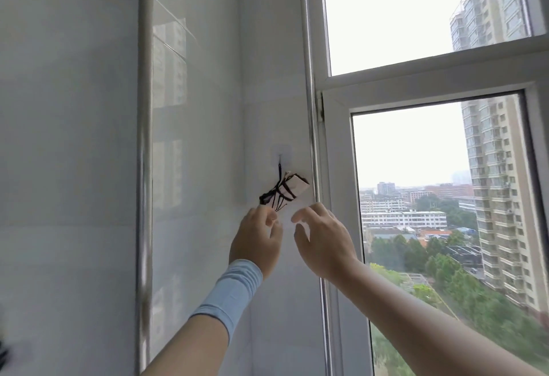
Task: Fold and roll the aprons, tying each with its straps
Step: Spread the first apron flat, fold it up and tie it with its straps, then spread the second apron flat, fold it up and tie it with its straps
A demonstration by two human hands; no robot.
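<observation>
Glossy white tiled wall [202,108] beside a white-framed window [335,167] — cream rolled apron bundle [294,189] hung up on it.
From my remote seat I see the bundle, bound with thin black straps [285,189], dangling tilted from a small clear wall hook [279,156] by one strap. My left grip [258,236], above a pale blue sleeve [228,295], reaches its forefinger to the bundle's lower end; I cannot tell whether it pinches a strap. My right grip [322,237] hovers just below, fingers spread, touching nothing.

no readable text, labels or signs
</observation>
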